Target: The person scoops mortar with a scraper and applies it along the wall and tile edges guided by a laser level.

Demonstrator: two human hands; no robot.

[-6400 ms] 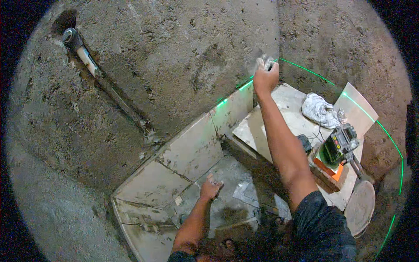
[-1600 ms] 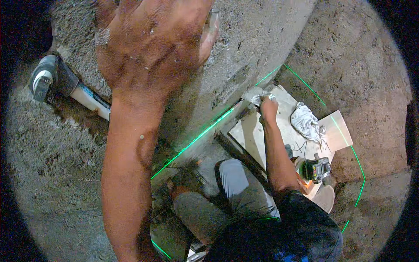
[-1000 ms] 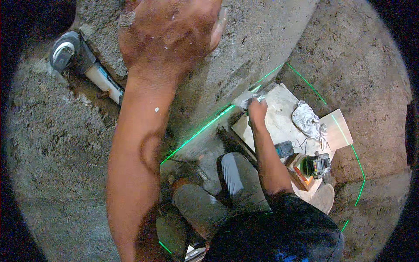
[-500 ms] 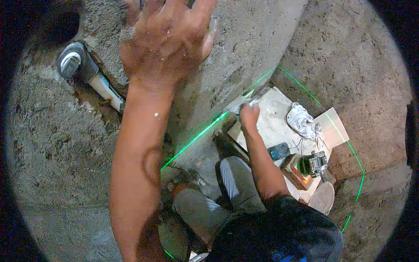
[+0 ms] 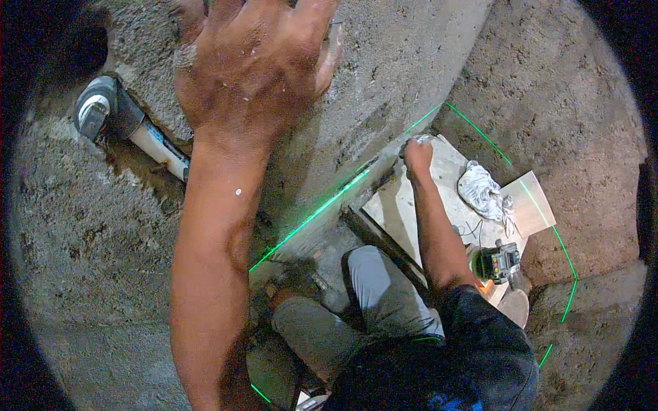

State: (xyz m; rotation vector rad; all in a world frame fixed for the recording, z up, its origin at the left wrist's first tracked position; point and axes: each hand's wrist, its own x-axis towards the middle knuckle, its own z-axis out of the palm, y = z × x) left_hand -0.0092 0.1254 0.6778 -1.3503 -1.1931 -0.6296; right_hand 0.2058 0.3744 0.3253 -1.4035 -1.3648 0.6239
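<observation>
In the head view, we hold our left hand [image 5: 253,75] high before the rough cement wall [image 5: 384,61]; its fingers stand apart and run past the upper edge, so we cannot tell what the fingertips do. Our right hand [image 5: 418,159] is curled around a crumpled whitish piece [image 5: 423,139], partly hidden in its grip, at the foot of that wall near the corner. A green laser line [image 5: 317,214] runs along the wall, well lit between our two arms. Beside our right forearm lies a pale slab [image 5: 449,164], bearing a bunched white cloth [image 5: 480,190] and a laser level [image 5: 499,263]. A beige tile [image 5: 526,204] leans against the right-hand wall, crossed by green light. Left of our left forearm, a pipe [image 5: 157,147] with a grey elbow sits in a broken-out groove. Our knees, in grey trousers [image 5: 384,277], are bent below.
</observation>
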